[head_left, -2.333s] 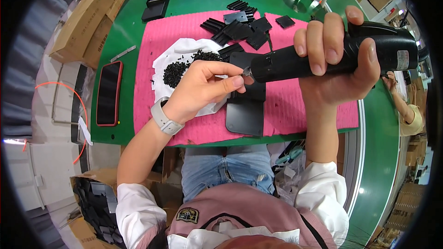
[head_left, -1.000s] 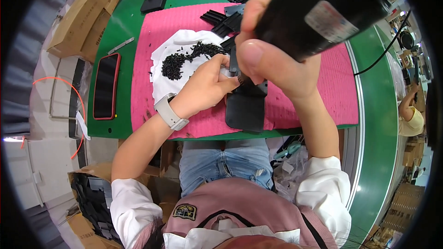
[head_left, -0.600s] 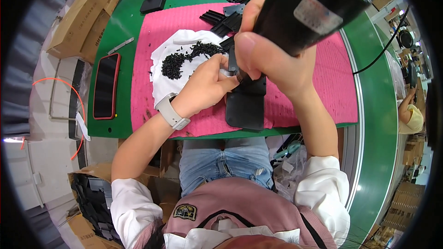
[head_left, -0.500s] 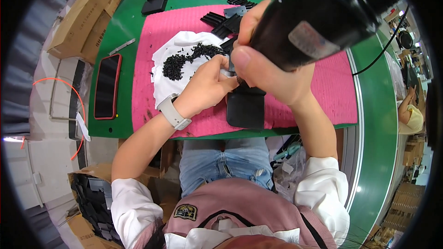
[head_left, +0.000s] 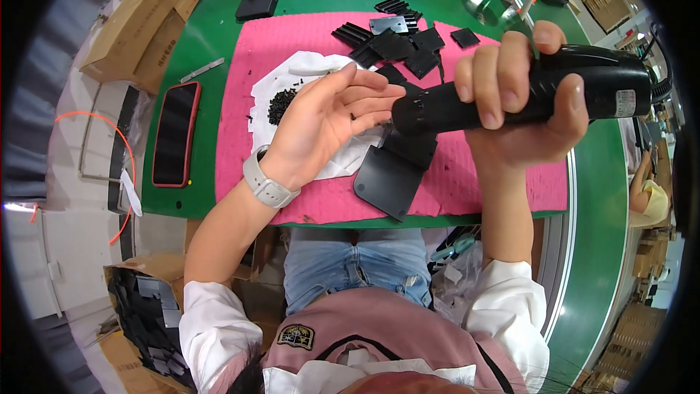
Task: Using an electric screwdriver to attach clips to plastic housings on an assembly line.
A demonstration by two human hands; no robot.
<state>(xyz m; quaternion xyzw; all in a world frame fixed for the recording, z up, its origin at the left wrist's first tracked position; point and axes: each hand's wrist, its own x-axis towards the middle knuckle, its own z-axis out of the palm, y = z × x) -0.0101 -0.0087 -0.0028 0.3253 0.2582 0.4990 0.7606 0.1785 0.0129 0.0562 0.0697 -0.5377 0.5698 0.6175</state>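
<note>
Gripping black power driver (head_left: pixel 445 108) in right hand (head_left: pixel 536 140) over right side of pink mat (head_left: pixel 467 182), just beside left hand (head_left: pixel 328 120), wide and palm-up; might spill small dark piece (head_left: pixel 352 116) by bumping fingers.

a mat (head_left: pixel 284 33) lies on the table (head_left: pixel 208 36). left of the mat rest a phone (head_left: pixel 175 135) and, farther back, a strip (head_left: pixel 202 69). on the mat's left half is a cloth (head_left: pixel 264 135) with small pieces (head_left: pixel 282 106) on it; toward the mat's back, a heap of plates (head_left: pixel 394 45); at its front middle, another plate (head_left: pixel 386 182).
</note>
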